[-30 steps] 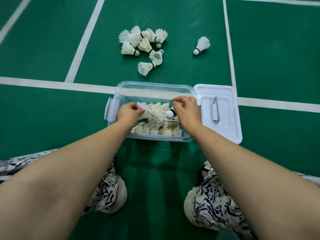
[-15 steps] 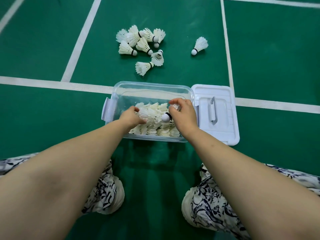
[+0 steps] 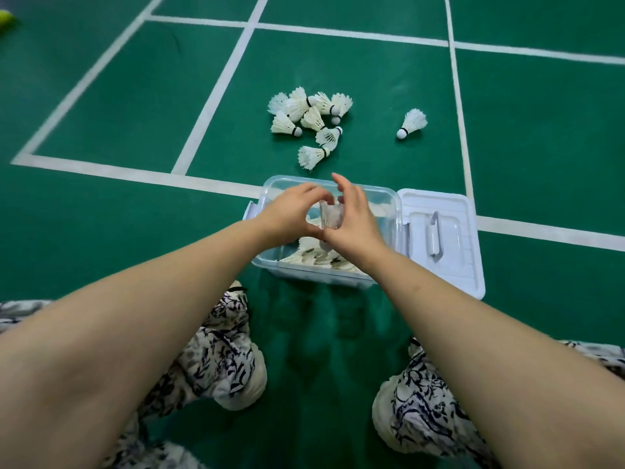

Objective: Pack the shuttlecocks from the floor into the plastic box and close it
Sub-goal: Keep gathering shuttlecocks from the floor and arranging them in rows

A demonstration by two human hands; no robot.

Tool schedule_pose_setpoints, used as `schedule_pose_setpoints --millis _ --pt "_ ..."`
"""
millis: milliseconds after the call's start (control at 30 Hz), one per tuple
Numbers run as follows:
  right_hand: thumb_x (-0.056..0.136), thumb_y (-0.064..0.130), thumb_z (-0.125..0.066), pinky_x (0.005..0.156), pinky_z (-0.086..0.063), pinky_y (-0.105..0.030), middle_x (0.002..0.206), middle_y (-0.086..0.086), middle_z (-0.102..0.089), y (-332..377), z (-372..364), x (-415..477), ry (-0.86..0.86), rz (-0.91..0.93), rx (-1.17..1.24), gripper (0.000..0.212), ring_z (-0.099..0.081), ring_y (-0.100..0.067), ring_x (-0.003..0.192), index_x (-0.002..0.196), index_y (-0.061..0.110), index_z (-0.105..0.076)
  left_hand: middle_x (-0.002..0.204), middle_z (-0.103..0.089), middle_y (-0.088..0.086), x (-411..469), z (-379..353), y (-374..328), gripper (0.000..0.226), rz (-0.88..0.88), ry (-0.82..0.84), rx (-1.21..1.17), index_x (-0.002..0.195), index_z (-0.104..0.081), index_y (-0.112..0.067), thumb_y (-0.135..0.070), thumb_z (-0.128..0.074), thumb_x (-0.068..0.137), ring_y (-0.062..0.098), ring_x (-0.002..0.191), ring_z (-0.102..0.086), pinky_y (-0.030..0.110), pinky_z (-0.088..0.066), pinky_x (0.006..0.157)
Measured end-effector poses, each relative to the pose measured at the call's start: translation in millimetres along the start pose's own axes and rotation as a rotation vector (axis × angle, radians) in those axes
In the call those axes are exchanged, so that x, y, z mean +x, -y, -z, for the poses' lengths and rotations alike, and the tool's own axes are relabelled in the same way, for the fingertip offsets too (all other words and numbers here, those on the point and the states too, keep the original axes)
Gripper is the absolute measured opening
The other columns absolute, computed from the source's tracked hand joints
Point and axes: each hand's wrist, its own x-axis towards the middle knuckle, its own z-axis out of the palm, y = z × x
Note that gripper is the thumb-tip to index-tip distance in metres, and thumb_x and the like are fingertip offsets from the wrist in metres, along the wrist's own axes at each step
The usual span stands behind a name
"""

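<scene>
While the left hand and right hand hover together over the box, a blurred whitish thing shows in the gap between them. Their fingers curve toward each other around it, with the thumbs close together on the near side, but I cannot tell whether either hand grips it. The clear box stands open on the green floor, its long axis running left to right. It holds a layer of shuttlecocks lying on their sides and packed close; which way they point is too blurred to read. A white lid lies flat just right of the box and touches it, its handle facing up and running near to far. Beyond the box a pile of loose shuttlecocks lies on the floor, pointing every way. The nearest one has its cork to the right and its feathers to the left, angled toward the box. Well apart to the right, a lone shuttlecock lies with its cork toward the near left and its feathers toward the far right.
</scene>
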Motion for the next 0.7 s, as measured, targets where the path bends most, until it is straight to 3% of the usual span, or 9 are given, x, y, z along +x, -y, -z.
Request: schedule_pose_setpoints --millis 167,300,433,533,700 --pt "0.074 0.004 -0.062 0.103 -0.041 -0.034 0.150 0.001 -0.021 5.9 -0.7 -8.0 0.007 0.087 -0.064 0.088 -0.032 -0.017 0.137 0.147 0.030 -0.019 0.136 -0.046 0.013 -14.5 1.4 2.0 0.039 0.043 -0.103 -0.010 0.110 -0.062 -0.003 -0.017 -0.073 0.075 0.025 0.128 -0.040 0.024 -0.025 0.103" --pt "0.079 0.022 -0.067 0.107 -0.036 -0.033 0.149 0.001 -0.024 4.2 -5.4 -11.3 -0.085 0.098 -0.047 0.082 -0.032 -0.016 0.136 0.146 0.027 -0.021 0.134 -0.049 0.015 -22.7 0.8 6.9 0.032 0.107 -0.118 -0.061 0.104 -0.066 -0.002 -0.017 -0.072 0.077 0.028 0.126 -0.043 0.026 -0.028 0.102" --pt "0.080 0.032 -0.068 0.114 -0.028 -0.035 0.150 0.002 -0.025 -2.4 -2.2 -14.8 -0.119 0.033 -0.004 0.079 -0.028 -0.015 0.138 0.145 0.025 -0.024 0.133 -0.049 0.006 -29.1 -1.5 24.6 0.033 0.315 -0.301 -0.063 0.104 -0.068 -0.009 -0.027 -0.071 0.077 0.027 0.127 -0.036 0.036 -0.031 0.105" --pt "0.084 0.029 -0.063 0.111 -0.033 -0.041 0.147 0.002 -0.028 -11.8 1.4 -16.8 -0.126 -0.015 0.021 0.069 -0.034 -0.017 0.134 0.143 0.025 -0.027 0.130 -0.048 0.002 -31.3 -3.8 35.8 0.033 0.465 -0.344 -0.025 0.111 -0.064 -0.013 -0.031 -0.063 0.084 0.024 0.128 -0.031 0.040 -0.030 0.102" --pt "0.084 0.027 -0.058 0.105 -0.041 -0.045 0.142 0.002 -0.034 -26.4 3.6 -18.0 -0.110 -0.082 0.033 0.059 -0.042 -0.017 0.127 0.138 0.024 -0.034 0.120 -0.054 0.006 -22.3 -14.4 36.7 0.025 0.555 -0.362 0.109 0.107 -0.065 -0.014 -0.025 -0.051 0.089 0.028 0.120 -0.034 0.039 -0.029 0.094"
